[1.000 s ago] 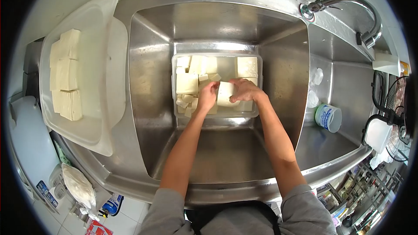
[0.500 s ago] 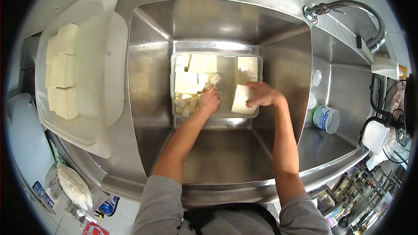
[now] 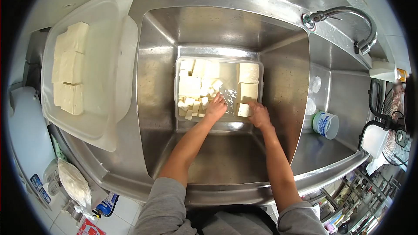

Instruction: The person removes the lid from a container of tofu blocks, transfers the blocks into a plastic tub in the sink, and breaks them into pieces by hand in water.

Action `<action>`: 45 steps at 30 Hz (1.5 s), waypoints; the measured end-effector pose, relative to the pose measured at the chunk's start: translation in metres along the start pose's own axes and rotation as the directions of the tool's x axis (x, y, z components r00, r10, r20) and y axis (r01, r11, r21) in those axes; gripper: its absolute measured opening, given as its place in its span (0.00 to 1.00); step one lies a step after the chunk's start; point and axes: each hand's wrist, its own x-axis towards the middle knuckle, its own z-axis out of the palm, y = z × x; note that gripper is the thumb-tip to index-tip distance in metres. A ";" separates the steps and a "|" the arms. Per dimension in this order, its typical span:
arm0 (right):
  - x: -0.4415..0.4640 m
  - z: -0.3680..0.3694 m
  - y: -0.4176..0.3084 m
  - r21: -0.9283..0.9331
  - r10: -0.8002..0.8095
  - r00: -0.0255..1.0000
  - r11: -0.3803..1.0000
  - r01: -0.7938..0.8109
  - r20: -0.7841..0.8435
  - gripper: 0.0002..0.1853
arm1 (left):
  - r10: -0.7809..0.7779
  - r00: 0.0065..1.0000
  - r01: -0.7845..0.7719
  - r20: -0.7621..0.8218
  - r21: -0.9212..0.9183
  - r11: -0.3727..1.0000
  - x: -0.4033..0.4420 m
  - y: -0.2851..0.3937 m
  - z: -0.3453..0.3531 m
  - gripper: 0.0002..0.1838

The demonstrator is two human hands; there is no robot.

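Observation:
A clear plastic container (image 3: 176, 85) stands in the sink basin. White cut tofu pieces (image 3: 190, 87) in mixed sizes crowd its left side. Large tofu blocks (image 3: 248, 73) line its right side. At the near right corner, my right hand (image 3: 260, 115) has its fingers closed around the edge of another tofu block (image 3: 244, 109). My left hand (image 3: 216, 108) is at the right edge of the cut pieces, fingers curled together; what they hold, if anything, is hidden. Small white crumbs (image 3: 230, 95) float in the liquid between the hands.
To the left, a large white tub (image 3: 104, 122) holds more tofu blocks in cloudy liquid. A curved faucet (image 3: 370, 30) rises at the back right. The right basin contains a white and green plastic cup (image 3: 325, 125) and clear plastic (image 3: 311, 106). A fan (image 3: 394, 122) stands beyond.
My right hand has moved slightly nearer and left, bringing the tofu block down into line with the others at the container's right side. My left hand has shifted slightly right.

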 end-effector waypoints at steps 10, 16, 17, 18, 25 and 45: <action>-0.008 -0.014 -0.021 -0.163 0.070 0.997 0.984 -0.072 -0.018 0.27 | -0.022 0.994 0.012 -0.106 -0.096 0.995 -0.013 -0.008 -0.002 0.13; 0.023 -0.010 -0.022 -0.069 0.201 0.977 0.978 -0.196 0.075 0.23 | -0.476 0.880 0.194 0.005 -0.917 0.349 0.029 0.015 -0.023 0.22; 0.020 -0.016 -0.025 -0.043 0.197 0.978 0.980 -0.194 0.067 0.23 | -0.525 0.851 0.152 0.001 -0.958 0.245 0.047 0.019 -0.003 0.24; 0.017 -0.017 -0.025 -0.019 0.194 0.979 0.981 -0.194 0.062 0.22 | -0.573 0.820 0.105 0.008 -0.985 0.137 0.051 0.024 0.003 0.25; 0.034 -0.020 -0.034 0.148 -0.093 0.912 0.975 0.165 -0.400 0.14 | -0.269 0.963 0.231 -0.013 -0.473 0.850 0.018 0.024 -0.005 0.20; 0.152 0.069 -0.096 0.765 0.352 0.936 0.603 -0.224 -0.003 0.39 | -0.095 0.979 0.122 -0.179 0.144 0.982 -0.031 0.002 0.013 0.20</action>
